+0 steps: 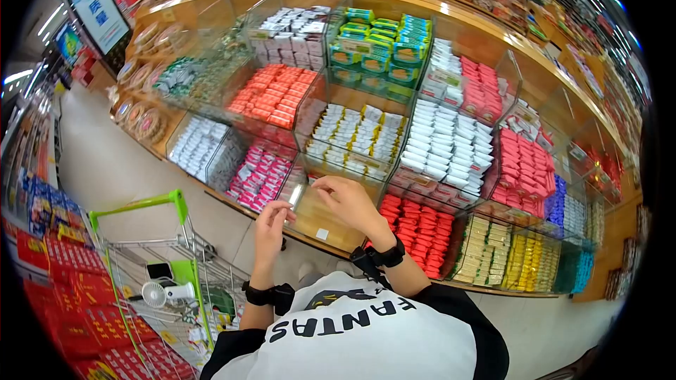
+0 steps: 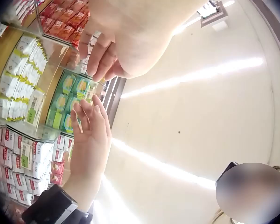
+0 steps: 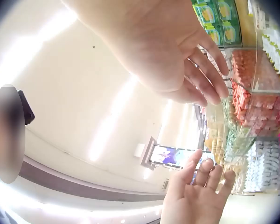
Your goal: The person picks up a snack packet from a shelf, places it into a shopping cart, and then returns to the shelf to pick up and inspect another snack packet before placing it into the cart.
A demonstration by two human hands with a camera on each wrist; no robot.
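In the head view my left hand (image 1: 271,229) and my right hand (image 1: 348,200) are raised in front of the lower edge of a snack display, a short gap between them. Both have loosely bent fingers, and no held thing shows. The left wrist view has my left hand (image 2: 135,37) at the top and my right hand (image 2: 91,144) below it, not touching. In the right wrist view my right hand (image 3: 163,51) is above and my left hand (image 3: 193,200) is below, palm visible. Nearest the hands is a bare wooden compartment (image 1: 317,222) with a small white card (image 1: 322,233).
Clear-walled bins hold wrapped snacks, among them red packets (image 1: 415,236), white packets (image 1: 447,144) and pink packets (image 1: 260,176). A shopping cart (image 1: 176,200) with a white fan (image 1: 153,294) stands at the left. Red boxes (image 1: 77,309) are stacked beyond it.
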